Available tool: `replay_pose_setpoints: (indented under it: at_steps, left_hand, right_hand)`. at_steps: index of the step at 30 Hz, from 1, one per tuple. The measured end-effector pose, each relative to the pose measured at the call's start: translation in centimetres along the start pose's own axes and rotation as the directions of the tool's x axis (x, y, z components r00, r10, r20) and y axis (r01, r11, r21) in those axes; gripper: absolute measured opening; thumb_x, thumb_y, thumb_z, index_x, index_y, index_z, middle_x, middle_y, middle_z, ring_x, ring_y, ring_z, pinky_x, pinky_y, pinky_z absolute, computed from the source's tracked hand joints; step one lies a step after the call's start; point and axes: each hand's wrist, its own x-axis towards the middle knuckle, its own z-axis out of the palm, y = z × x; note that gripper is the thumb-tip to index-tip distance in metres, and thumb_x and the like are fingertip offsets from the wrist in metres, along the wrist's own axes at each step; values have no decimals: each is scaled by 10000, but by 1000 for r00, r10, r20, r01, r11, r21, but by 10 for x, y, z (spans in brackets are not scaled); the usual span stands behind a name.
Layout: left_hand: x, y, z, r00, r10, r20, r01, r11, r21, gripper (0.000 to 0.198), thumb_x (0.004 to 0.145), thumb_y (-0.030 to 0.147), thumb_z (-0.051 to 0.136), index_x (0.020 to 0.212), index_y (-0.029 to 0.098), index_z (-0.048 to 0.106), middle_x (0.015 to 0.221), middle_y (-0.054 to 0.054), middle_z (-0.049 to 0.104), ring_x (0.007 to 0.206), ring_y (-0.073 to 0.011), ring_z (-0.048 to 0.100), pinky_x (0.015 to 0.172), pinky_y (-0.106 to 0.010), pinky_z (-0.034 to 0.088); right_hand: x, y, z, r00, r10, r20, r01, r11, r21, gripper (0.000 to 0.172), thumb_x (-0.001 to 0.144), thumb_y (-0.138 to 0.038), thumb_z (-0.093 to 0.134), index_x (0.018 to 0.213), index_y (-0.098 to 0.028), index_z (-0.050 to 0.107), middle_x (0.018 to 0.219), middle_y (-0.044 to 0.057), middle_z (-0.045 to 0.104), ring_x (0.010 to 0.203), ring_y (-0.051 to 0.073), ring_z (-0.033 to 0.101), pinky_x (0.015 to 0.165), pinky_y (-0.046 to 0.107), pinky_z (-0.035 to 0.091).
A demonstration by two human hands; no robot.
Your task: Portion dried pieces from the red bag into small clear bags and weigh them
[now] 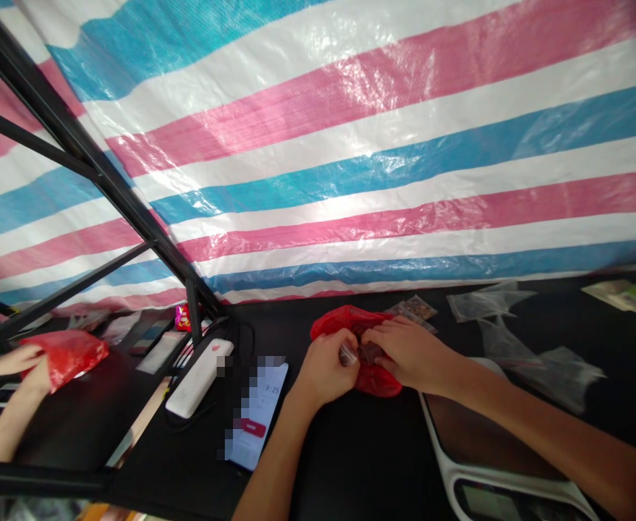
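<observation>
A red plastic bag [344,317] lies on the black table with its mouth open between my hands. My left hand [325,367] is closed at the bag's left side, pinching a piece of clear plastic bag [349,354]. From the right, my right hand [404,351] reaches into the mouth, its fingers curled together over something dark brown [370,352]. Whether that dark stuff sits inside the clear plastic cannot be told, since the fingers cover it. Part of the red bag shows below my right fingers.
A scale [491,434] stands under my right forearm. Clear zip bags [540,362] and a small filled packet [416,311] lie behind. Left are a phone [257,420], a white power strip [199,380] and a black metal frame [133,217]. Beyond it, another person's hands hold a red bag [76,354].
</observation>
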Motion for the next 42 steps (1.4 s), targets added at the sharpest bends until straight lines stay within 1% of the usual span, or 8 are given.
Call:
replay_pose_setpoints:
  at_steps: [8, 16, 23, 25, 27, 31, 35, 42]
  left_hand:
    - [2, -3, 3, 998, -56, -28, 49, 972, -231, 224, 766, 65, 516, 870, 230, 625, 805, 16, 678, 713, -153, 626, 684, -258, 453]
    - [3, -7, 10, 958, 31, -285, -4, 995, 95, 244, 746, 49, 581, 898, 239, 606, 880, -15, 687, 866, -219, 636, 818, -342, 461]
    - [9, -21, 7, 775, -116, -622, 151, 989, 3, 405, 926, 281, 623, 1323, 212, 586, 1148, -106, 688, 1038, -257, 679, 917, -375, 524]
    - [11, -29, 4, 783, -231, -577, 248, 967, -51, 560, 917, 377, 671, 1431, 197, 537, 1265, -143, 679, 1133, -286, 676, 955, -393, 523]
    - [12, -36, 4, 855, -324, -404, 318, 944, -85, 543, 903, 434, 700, 1379, 193, 603, 1203, -142, 728, 1091, -294, 700, 944, -396, 526]
    - [11, -39, 10, 940, -281, -192, 287, 958, 2, 153, 904, 325, 662, 928, 201, 750, 854, -78, 747, 908, -259, 685, 842, -345, 503]
    - [14, -34, 18, 933, -285, -219, 232, 943, -237, 98, 847, 196, 628, 829, 178, 723, 789, -28, 711, 734, -174, 621, 712, -267, 450]
    - [18, -15, 29, 880, -456, -135, 157, 546, -823, 200, 821, 330, 661, 892, 165, 749, 743, -26, 711, 704, -167, 641, 681, -252, 504]
  right_hand:
    - [2, 9, -3, 999, 26, -30, -25, 999, 26, 151, 901, -226, 658, 1038, -240, 719, 1082, 55, 796, 1061, 272, 707, 973, 388, 435]
    - [2, 13, -5, 995, 73, -74, -87, 975, -206, 236, 918, -139, 607, 1134, -174, 693, 1151, 131, 730, 1058, 306, 700, 945, 426, 454]
    - [4, 8, -1, 994, 93, -65, -105, 970, -219, 200, 932, -159, 650, 1124, -183, 700, 1174, 122, 739, 1089, 308, 699, 959, 434, 465]
    - [4, 9, -1, 994, 92, -61, -103, 970, -219, 211, 935, -170, 659, 1141, -182, 703, 1185, 124, 736, 1081, 306, 706, 959, 433, 472]
    - [4, 10, 1, 993, 88, -74, -103, 970, -219, 228, 946, -172, 649, 1166, -183, 704, 1193, 124, 734, 1076, 303, 712, 961, 432, 478]
    - [6, 14, 7, 991, 86, -101, -106, 972, -209, 273, 948, -171, 647, 1213, -194, 708, 1251, 128, 726, 1104, 303, 716, 970, 428, 493]
    - [6, 12, 3, 992, 92, -89, -109, 972, -209, 307, 935, -149, 634, 1228, -193, 713, 1268, 136, 723, 1077, 305, 733, 937, 415, 522]
    - [5, 4, -1, 989, 143, -36, -147, 965, -219, 365, 926, -132, 588, 1272, -180, 693, 1337, 172, 698, 995, 318, 764, 841, 402, 558]
